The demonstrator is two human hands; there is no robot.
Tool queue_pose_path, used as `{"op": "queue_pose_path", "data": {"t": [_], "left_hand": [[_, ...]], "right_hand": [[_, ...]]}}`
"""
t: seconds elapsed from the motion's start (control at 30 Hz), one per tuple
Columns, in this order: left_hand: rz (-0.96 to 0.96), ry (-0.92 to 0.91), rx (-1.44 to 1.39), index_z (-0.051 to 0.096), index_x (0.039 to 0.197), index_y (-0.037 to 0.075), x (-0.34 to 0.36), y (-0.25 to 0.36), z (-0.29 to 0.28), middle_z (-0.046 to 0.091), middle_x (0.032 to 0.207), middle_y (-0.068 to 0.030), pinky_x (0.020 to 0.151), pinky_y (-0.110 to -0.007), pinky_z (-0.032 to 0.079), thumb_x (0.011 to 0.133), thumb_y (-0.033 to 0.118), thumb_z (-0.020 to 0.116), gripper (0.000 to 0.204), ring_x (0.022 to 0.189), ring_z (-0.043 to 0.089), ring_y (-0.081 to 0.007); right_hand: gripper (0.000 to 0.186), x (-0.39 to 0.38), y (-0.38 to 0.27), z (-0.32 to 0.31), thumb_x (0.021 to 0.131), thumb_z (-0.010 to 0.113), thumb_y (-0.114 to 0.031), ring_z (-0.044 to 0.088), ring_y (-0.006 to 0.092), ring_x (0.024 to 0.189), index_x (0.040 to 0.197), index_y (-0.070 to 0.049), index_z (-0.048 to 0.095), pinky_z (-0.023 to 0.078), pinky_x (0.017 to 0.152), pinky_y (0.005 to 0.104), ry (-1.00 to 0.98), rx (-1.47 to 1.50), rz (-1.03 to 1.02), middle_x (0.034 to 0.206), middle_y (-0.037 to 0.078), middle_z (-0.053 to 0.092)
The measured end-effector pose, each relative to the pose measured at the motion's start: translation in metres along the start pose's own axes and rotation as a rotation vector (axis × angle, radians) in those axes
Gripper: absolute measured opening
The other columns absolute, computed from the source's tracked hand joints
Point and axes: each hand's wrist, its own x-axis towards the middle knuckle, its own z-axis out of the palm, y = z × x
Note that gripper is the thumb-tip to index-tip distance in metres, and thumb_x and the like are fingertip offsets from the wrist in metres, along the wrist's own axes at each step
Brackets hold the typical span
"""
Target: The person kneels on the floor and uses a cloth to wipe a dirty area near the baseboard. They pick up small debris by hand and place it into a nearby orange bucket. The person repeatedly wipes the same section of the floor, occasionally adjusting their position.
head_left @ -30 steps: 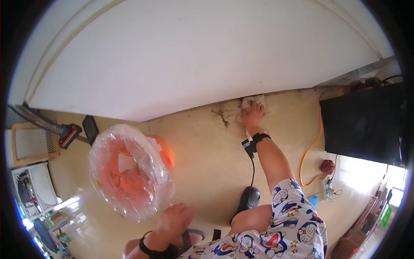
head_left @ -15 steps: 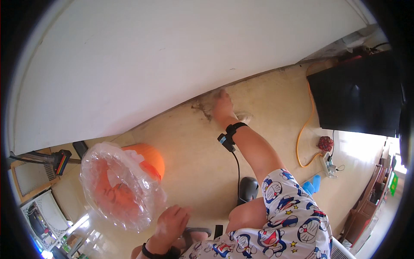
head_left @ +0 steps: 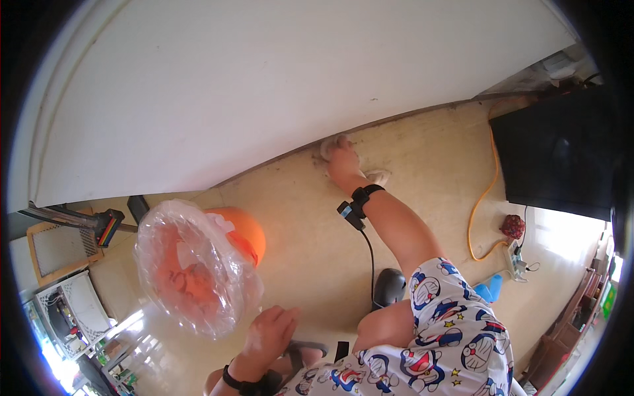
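At the foot of the white wall, my right hand (head_left: 344, 160) is closed on a pale, crumpled wad (head_left: 327, 148) that looks like tissue, pressed against the floor by dark smudges. Another pale, soft-looking piece (head_left: 378, 177) lies on the floor beside that wrist, partly hidden by it. Low in the picture, my left hand (head_left: 271, 332) hovers over my lap with its fingers loosely stretched and nothing in them. Just to its left is an orange bin (head_left: 246, 231) with a clear plastic bag (head_left: 198, 277) lining it, its mouth tilted toward me.
The white wall (head_left: 264, 86) bounds the far side. A black box-like item (head_left: 558, 155) stands at the right, near an orange cable (head_left: 471, 224), a power strip (head_left: 516, 261) and a blue object (head_left: 490, 289). A dark rounded object (head_left: 389, 288) sits by my knee.
The pale wad now shows by my right fingers, and fewer dark marks are visible on the floor there. My left hand stays near the bin. The view has shifted slightly.
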Motion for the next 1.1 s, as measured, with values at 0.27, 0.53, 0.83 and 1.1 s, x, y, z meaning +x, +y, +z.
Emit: {"op": "queue_pose_path", "data": {"t": [0.27, 0.53, 0.83, 1.1], "left_hand": [[0.067, 0.041, 0.02, 0.066, 0.106, 0.01, 0.003, -0.005, 0.004, 0.057, 0.079, -0.0107, 0.063, -0.039, 0.05, 0.081, 0.008, 0.068, 0.025, 0.071, 0.059, -0.03], [-0.008, 0.058, -0.026, 0.066, 0.106, 0.009, -0.007, -0.007, -0.01, 0.057, 0.079, -0.011, 0.063, -0.039, 0.05, 0.081, 0.007, 0.068, 0.025, 0.072, 0.059, -0.0298], [-0.013, 0.076, -0.01, 0.065, 0.103, 0.008, -0.007, -0.007, -0.015, 0.052, 0.075, -0.0109, 0.06, -0.04, 0.049, 0.082, 0.009, 0.064, 0.02, 0.069, 0.057, -0.0302], [-0.007, 0.063, -0.019, 0.066, 0.106, 0.009, -0.008, -0.008, -0.011, 0.056, 0.078, -0.0101, 0.062, -0.039, 0.049, 0.081, 0.008, 0.068, 0.025, 0.071, 0.059, -0.0289]], "right_hand": [[0.041, -0.006, 0.0, -0.003, 0.064, 0.07, -0.006, 0.051, 0.0351, 0.116, 0.105, -0.012, 0.065, 0.047, 0.092, 0.0454, -0.072, -0.06, -0.362, 0.125, 0.014, 0.053], [0.036, -0.009, 0.081, -0.046, 0.071, 0.063, -0.005, 0.053, 0.0368, 0.113, 0.107, -0.011, 0.068, 0.048, 0.092, 0.0432, 0.173, 0.121, -0.003, 0.116, 0.016, 0.058], [0.053, -0.009, 0.055, 0.019, 0.077, 0.047, 0.005, 0.044, 0.0448, 0.123, 0.127, -0.01, 0.06, 0.04, 0.102, 0.0438, 0.052, 0.473, -0.085, 0.134, 0.027, 0.045], [0.046, -0.031, 0.001, 0.015, 0.082, 0.049, -0.015, 0.043, 0.0409, 0.119, 0.127, -0.016, 0.058, 0.04, 0.097, 0.049, -0.01, 0.242, -0.288, 0.127, 0.018, 0.049]]}}
